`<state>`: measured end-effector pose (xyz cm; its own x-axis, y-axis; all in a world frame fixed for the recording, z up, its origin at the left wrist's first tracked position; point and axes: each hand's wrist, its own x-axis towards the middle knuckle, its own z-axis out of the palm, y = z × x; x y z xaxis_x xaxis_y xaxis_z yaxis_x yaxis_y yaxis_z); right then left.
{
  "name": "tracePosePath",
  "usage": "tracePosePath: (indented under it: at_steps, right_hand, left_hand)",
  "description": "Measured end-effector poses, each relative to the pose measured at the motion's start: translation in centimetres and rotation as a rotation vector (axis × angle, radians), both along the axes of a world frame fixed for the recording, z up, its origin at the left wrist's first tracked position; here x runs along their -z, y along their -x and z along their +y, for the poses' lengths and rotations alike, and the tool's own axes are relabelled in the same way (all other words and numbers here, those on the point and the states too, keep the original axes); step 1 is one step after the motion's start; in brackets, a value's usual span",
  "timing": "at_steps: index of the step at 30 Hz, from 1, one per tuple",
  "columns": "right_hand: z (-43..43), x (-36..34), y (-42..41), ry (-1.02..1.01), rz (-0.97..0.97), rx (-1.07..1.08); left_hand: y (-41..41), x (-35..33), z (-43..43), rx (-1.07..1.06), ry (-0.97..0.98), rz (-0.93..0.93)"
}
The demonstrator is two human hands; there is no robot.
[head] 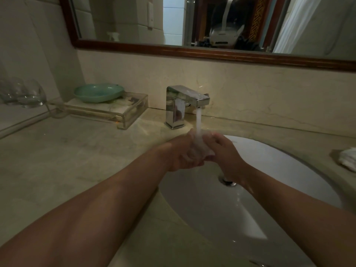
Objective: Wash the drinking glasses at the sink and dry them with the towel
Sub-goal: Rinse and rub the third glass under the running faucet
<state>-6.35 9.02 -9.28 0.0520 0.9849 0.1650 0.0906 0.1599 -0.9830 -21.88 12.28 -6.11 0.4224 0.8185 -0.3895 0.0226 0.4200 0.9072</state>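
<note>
A clear drinking glass (199,149) sits between both my hands under the running stream from the chrome tap (181,105), above the white sink basin (279,170). My left hand (181,153) wraps it from the left and my right hand (225,151) grips it from the right. Water blurs the glass, so its outline is hard to make out. More clear glasses (25,93) stand on a shelf at the far left. A crumpled white towel (347,158) lies on the counter at the right edge.
A teal dish (99,92) rests on a clear acrylic tray (115,110) left of the tap. The beige stone counter (67,160) stretches to the left of the basin. A wood-framed mirror (192,49) hangs on the wall behind.
</note>
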Motion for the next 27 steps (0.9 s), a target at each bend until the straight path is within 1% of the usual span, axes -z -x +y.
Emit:
tracePosePath:
  at_steps: [1,3,5,8,9,11,13,16,17,19,21,22,25,27]
  right_hand:
    - [0.0,-0.2,0.0,0.045,0.035,-0.023]
    - [-0.2,-0.4,0.0,0.111,0.021,-0.089]
    - [-0.1,0.0,-0.1,0.13,-0.008,-0.12]
    - [0.0,0.0,-0.2,0.114,-0.037,-0.119]
    - [0.1,0.1,-0.3,0.102,-0.047,-0.126]
    - [0.5,0.3,-0.6,0.059,-0.088,-0.143]
    - [0.7,0.7,-0.9,-0.008,-0.178,-0.152]
    - [0.5,0.8,-0.7,-0.15,-0.404,-0.165]
    - [0.6,0.9,-0.7,-0.181,-0.451,-0.16]
    - [0.9,0.6,-0.8,-0.207,-0.462,-0.128]
    - [1.1,0.3,-1.1,-0.194,-0.412,-0.09]
    - [1.0,0.1,-1.2,-0.193,-0.42,-0.087]
    - [0.8,-0.1,-0.9,-0.268,-0.554,-0.141]
    - [0.9,-0.1,-0.5,-0.245,-0.51,-0.123]
  left_hand:
    - [-0.1,0.1,0.1,0.017,-0.004,0.005]
    - [-0.1,-0.1,0.1,0.082,-0.001,0.045]
    - [0.1,0.0,-0.1,0.086,-0.002,0.079]
    - [0.1,0.2,-0.2,0.068,-0.022,0.052]
    - [0.1,0.2,-0.1,0.078,-0.026,0.049]
    - [0.1,0.2,0.0,0.172,-0.035,0.065]
    - [0.1,0.2,-0.2,0.235,-0.038,0.081]
    - [0.3,0.6,0.0,0.263,-0.049,0.1]
    - [0.4,0.7,0.0,0.256,-0.058,0.109]
    - [0.3,0.8,0.1,0.217,-0.058,0.1]
    - [0.2,0.6,0.0,0.183,-0.063,0.062]
    - [0.2,0.5,0.0,0.173,-0.052,0.056]
    - [0.4,0.7,0.2,0.177,0.012,0.082]
    - [0.5,0.8,0.3,0.174,0.01,0.079]
